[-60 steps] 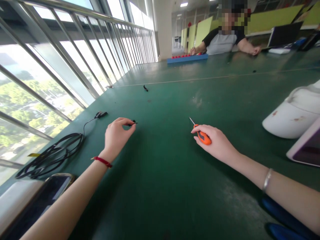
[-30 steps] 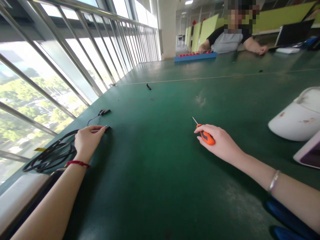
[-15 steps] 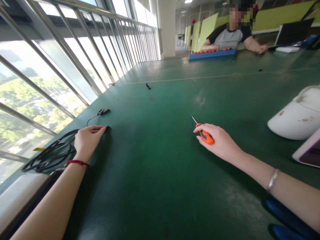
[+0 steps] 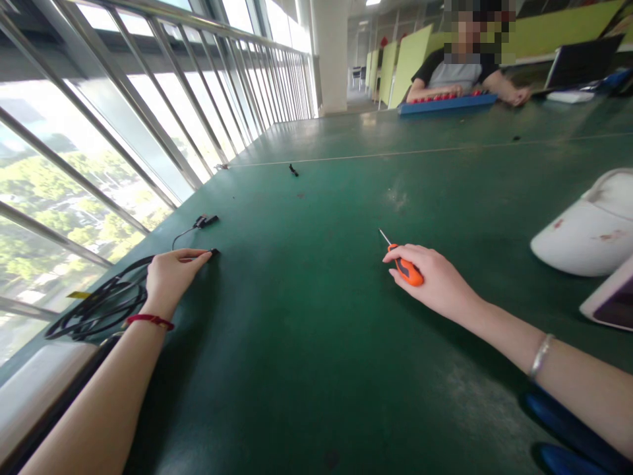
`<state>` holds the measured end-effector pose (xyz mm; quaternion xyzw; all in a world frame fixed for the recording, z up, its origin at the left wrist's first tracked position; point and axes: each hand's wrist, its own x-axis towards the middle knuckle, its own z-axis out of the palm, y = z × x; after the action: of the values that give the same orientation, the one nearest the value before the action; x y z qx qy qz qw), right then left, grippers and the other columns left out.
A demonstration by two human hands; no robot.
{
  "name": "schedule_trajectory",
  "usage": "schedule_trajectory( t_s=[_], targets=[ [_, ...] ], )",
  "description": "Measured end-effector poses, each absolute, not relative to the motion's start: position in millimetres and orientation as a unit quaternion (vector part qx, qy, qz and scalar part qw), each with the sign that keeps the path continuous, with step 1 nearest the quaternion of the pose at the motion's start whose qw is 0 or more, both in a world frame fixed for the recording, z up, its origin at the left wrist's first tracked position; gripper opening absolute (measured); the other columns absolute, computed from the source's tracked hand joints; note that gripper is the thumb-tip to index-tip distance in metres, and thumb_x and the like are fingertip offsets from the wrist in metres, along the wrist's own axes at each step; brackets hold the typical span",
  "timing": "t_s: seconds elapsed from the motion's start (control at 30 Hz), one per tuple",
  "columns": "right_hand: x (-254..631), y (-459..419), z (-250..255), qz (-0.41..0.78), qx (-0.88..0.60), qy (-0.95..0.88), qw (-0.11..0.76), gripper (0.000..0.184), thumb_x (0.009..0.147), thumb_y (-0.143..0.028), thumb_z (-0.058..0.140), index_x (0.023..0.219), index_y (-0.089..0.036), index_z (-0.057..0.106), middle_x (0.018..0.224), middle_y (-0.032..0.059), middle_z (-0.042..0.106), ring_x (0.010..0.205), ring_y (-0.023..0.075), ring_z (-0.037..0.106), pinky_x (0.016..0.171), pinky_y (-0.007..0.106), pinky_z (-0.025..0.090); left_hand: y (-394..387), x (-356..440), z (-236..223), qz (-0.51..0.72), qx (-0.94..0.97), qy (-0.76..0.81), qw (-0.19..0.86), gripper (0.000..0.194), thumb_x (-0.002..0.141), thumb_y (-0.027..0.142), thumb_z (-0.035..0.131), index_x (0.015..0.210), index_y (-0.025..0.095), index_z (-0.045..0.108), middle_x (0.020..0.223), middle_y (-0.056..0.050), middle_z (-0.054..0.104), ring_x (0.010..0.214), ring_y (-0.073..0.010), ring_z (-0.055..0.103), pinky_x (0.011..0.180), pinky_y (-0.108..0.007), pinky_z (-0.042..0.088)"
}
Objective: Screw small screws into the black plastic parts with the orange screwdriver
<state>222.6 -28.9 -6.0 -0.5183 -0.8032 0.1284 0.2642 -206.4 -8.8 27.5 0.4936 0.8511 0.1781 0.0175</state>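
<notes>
My left hand (image 4: pixel 173 274) is closed in a pinch on a small black piece (image 4: pixel 214 252) at the left of the table, perhaps the end of a cable; its exact kind is hard to make out. Beside that hand lies a coiled black cable (image 4: pixel 99 310). Just beyond it rests a black connector (image 4: pixel 205 221) on a thin lead. My right hand (image 4: pixel 435 280) is wrapped over an orange and black screwdriver (image 4: pixel 409 272), whose thin metal shaft points away and to the left. Palm and fingers cover part of the handle.
A metal railing (image 4: pixel 208 46) borders the green table (image 4: pixel 297 343) on the left. At the right stand a white rounded container (image 4: pixel 583 231) and a white-edged device (image 4: pixel 610 300). Across the table a person (image 4: pixel 457 76) sits by a blue tray (image 4: pixel 445 104) with red pieces.
The blue tray across the table has shifted right along with the person's hand. My left forearm has moved slightly left; my right hand and the screwdriver look unmoved.
</notes>
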Motion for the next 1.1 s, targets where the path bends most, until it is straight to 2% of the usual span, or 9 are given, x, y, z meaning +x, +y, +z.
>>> schedule_trajectory(
  t_s=[0.13, 0.23, 0.3, 0.47, 0.57, 0.73, 0.9, 1.0, 1.1],
  targets=[
    [222.0, -29.5, -6.4, 0.127, -0.519, -0.804, 0.262, 0.016, 0.08, -0.024, 0.053, 0.094, -0.021, 0.061, 0.095, 0.0042, 0.063, 0.085, 0.0191, 0.058, 0.085, 0.039, 0.044, -12.7, -195.2, 32.3, 0.13, 0.513, 0.848, -0.02, 0.042, 0.076, 0.053, 0.052, 0.104, 0.025, 0.068, 0.088, 0.001, 0.067, 0.079, -0.0189, 0.057, 0.055, -0.022, 0.036],
    [221.2, -30.4, -6.2, 0.126, -0.52, -0.802, 0.264, 0.017, 0.08, -0.025, 0.054, 0.095, -0.021, 0.06, 0.097, 0.0043, 0.064, 0.087, 0.0196, 0.059, 0.085, 0.04, 0.044, -13.9, -173.4, 35.8, 0.093, 0.58, 0.796, -0.144, 0.043, 0.084, 0.051, 0.041, 0.101, 0.022, 0.067, 0.103, -0.004, 0.066, 0.09, -0.0249, 0.058, 0.062, -0.027, 0.038],
    [220.4, -30.9, -5.6, 0.125, -0.521, -0.801, 0.267, 0.017, 0.079, -0.027, 0.056, 0.095, -0.021, 0.059, 0.098, 0.0042, 0.064, 0.088, 0.0199, 0.059, 0.085, 0.04, 0.045, -11.4, -152.0, 36.4, 0.121, 0.604, 0.771, -0.16, 0.04, 0.085, 0.048, 0.042, 0.101, 0.022, 0.066, 0.1, -0.004, 0.067, 0.09, -0.0246, 0.059, 0.065, -0.029, 0.04],
    [219.0, -31.8, -3.7, 0.128, -0.522, -0.798, 0.272, 0.018, 0.08, -0.032, 0.057, 0.095, -0.021, 0.059, 0.096, 0.0036, 0.065, 0.086, 0.0195, 0.059, 0.085, 0.04, 0.044, 3.4, -75.4, 27.0, 0.214, 0.738, 0.64, -0.028, 0.018, 0.079, 0.031, 0.054, 0.089, 0.022, 0.066, 0.083, 0.001, 0.07, 0.079, -0.0178, 0.064, 0.068, -0.026, 0.045],
    [218.9, -32.1, -2.9, 0.135, -0.523, -0.794, 0.279, 0.019, 0.081, -0.033, 0.057, 0.095, -0.021, 0.059, 0.095, 0.0039, 0.064, 0.086, 0.0196, 0.058, 0.084, 0.04, 0.045, 11.4, -23.9, 18.4, 0.244, 0.808, 0.534, 0.042, 0.014, 0.078, 0.022, 0.055, 0.086, 0.02, 0.065, 0.089, 0.0, 0.07, 0.081, -0.0163, 0.064, 0.071, -0.025, 0.047],
    [218.1, -31.8, -2.0, 0.151, -0.525, -0.778, 0.309, 0.019, 0.081, -0.033, 0.057, 0.094, -0.021, 0.06, 0.095, 0.0046, 0.063, 0.083, 0.0188, 0.059, 0.079, 0.038, 0.047, 21.1, 30.6, 8.8, 0.276, 0.843, 0.456, 0.073, 0.017, 0.077, 0.016, 0.054, 0.089, 0.022, 0.065, 0.093, 0.001, 0.069, 0.081, -0.0151, 0.063, 0.07, -0.026, 0.048],
    [217.5, -35.1, 2.3, 0.144, -0.484, -0.758, 0.414, 0.014, 0.082, -0.024, 0.055, 0.094, -0.021, 0.06, 0.094, 0.0032, 0.065, 0.083, 0.0157, 0.062, 0.077, 0.031, 0.049, 27.0, 33.4, -0.3, 0.295, 0.84, 0.443, 0.104, 0.017, 0.078, 0.016, 0.055, 0.088, 0.021, 0.067, 0.092, 0.0, 0.069, 0.084, -0.0157, 0.063, 0.075, -0.027, 0.049],
    [216.8, -41.2, 6.2, 0.103, -0.454, -0.735, 0.492, 0.023, 0.08, -0.019, 0.056, 0.102, -0.021, 0.055, 0.095, 0.0035, 0.065, 0.081, 0.0148, 0.063, 0.069, 0.027, 0.051, 29.1, 29.4, -2.8, 0.308, 0.828, 0.45, 0.13, 0.017, 0.077, 0.017, 0.056, 0.088, 0.02, 0.068, 0.089, -0.001, 0.07, 0.082, -0.0156, 0.063, 0.075, -0.027, 0.05],
    [215.0, -47.6, 8.9, 0.077, -0.436, -0.726, 0.527, 0.021, 0.075, -0.015, 0.059, 0.095, -0.021, 0.054, 0.084, 0.0018, 0.066, 0.074, 0.0144, 0.064, 0.062, 0.025, 0.051, 30.4, 29.3, -3.4, 0.309, 0.825, 0.452, 0.137, 0.017, 0.077, 0.016, 0.057, 0.088, 0.02, 0.069, 0.088, -0.001, 0.07, 0.08, -0.0157, 0.063, 0.074, -0.027, 0.051]
  ],
)
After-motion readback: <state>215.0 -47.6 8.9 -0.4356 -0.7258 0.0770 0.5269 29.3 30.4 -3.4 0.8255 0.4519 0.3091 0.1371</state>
